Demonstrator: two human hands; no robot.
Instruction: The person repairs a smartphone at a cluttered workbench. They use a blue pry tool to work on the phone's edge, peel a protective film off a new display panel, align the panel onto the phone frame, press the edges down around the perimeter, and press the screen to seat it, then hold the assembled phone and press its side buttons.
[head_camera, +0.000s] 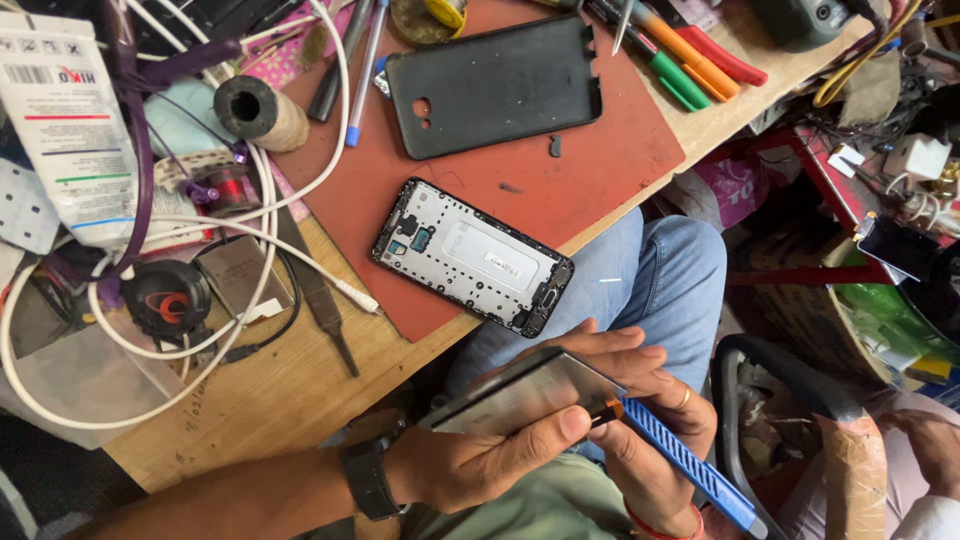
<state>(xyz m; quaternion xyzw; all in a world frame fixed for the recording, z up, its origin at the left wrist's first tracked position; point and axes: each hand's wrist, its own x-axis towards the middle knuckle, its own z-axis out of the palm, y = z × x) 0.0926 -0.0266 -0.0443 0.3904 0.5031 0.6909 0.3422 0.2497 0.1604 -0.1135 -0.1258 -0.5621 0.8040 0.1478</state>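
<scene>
My left hand (470, 460) grips a thin flat phone screen panel (520, 390), held tilted above my lap. My right hand (650, 440) holds a blue utility knife (685, 465), its orange-tipped end touching the panel's right corner. On the red work mat (620, 150) lies an opened phone frame (470, 257) with its white inner plate showing. Above it rests a black phone back cover (495, 85).
White cables (270, 190), a roll of tape (260, 112), a white tube (65, 120), tweezers and screwdrivers (690, 60) crowd the wooden bench. Another person's hand (925, 440) shows at the lower right beside a taped chair arm (850, 470).
</scene>
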